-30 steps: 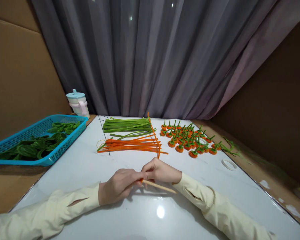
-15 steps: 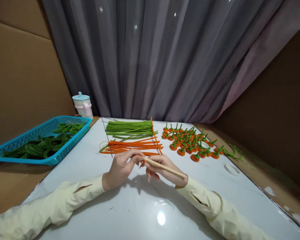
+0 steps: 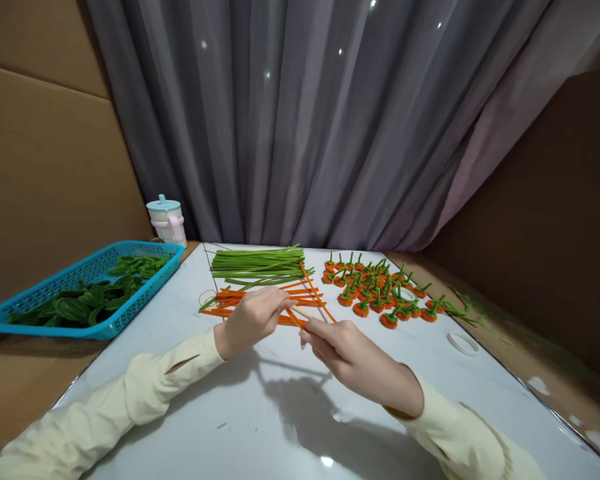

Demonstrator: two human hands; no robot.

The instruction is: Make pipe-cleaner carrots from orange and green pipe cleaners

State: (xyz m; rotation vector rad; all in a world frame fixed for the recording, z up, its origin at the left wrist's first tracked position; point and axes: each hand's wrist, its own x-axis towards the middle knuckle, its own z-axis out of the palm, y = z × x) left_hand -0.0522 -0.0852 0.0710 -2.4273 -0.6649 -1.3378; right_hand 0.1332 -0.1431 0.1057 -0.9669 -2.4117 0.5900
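My left hand (image 3: 257, 315) is closed in a pinch at one end of a thin pale wooden stick (image 3: 301, 311), above the middle of the table. The stick runs right toward my right hand (image 3: 353, 357), whose thumb and fingers pinch an orange pipe cleaner (image 3: 296, 319) stretched between both hands. A longer orange strand (image 3: 316, 290) slants up and away from behind the right hand; I cannot tell whether it is the same piece. Beyond lie a bunch of orange pipe cleaners (image 3: 230, 302), partly hidden by the left hand, and a bundle of green pipe cleaners (image 3: 255, 262).
Several orange pompom pieces with green stems (image 3: 361, 309) stand at the right. White tape rings (image 3: 463, 343) and green scraps (image 3: 460, 303) lie near the right edge. A blue basket (image 3: 113, 327) of green loops and a lidded cup (image 3: 166, 220) are at the left.
My hands have moved apart, the right one toward me and to the right. The stick, which lay across the right hand, now shows only between the hands, with an orange strand beside it.
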